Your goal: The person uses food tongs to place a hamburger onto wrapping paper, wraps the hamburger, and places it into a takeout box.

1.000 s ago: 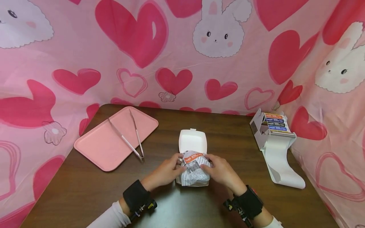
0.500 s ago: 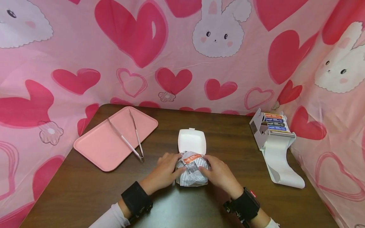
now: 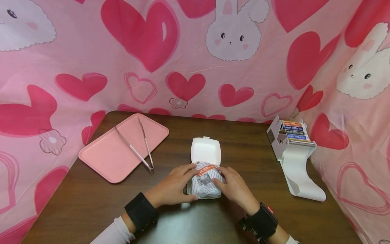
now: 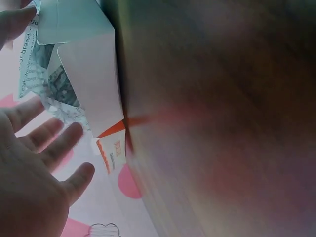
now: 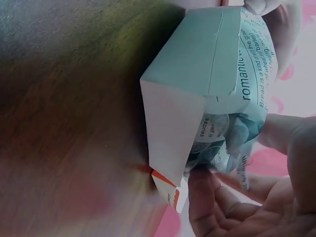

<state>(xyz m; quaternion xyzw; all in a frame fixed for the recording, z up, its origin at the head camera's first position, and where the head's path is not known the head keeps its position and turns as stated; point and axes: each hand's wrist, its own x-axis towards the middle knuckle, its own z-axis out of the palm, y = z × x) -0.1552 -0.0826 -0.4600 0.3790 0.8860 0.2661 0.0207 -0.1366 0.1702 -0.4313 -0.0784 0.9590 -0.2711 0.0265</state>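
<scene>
A parcel wrapped in printed paper [image 3: 205,184] with an orange label sits in a small white clamshell box [image 3: 206,151], whose lid is raised at the back. Over the parcel's left side lies my left hand [image 3: 173,185], fingers spread and thumb at the near corner. In the left wrist view those fingers are splayed beside the box wall. My right hand [image 3: 236,187] holds the parcel's right side: in the right wrist view its thumb is on top of the wrapping [image 5: 254,94] and a finger tucks in at the box's edge. The parcel's contents are hidden.
A pink tray [image 3: 112,157] with metal tongs [image 3: 135,152] lying across it is on the left of the brown table [image 3: 243,139]. At the right stands a dispenser [image 3: 294,132] with a label strip [image 3: 300,179] hanging out. Patterned pink cloth [image 3: 195,51] surrounds the table.
My left hand has shifted its hold: its thumb has slid from the parcel's top down to the near corner and the fingers have spread. The right hand stays on the parcel's right side.
</scene>
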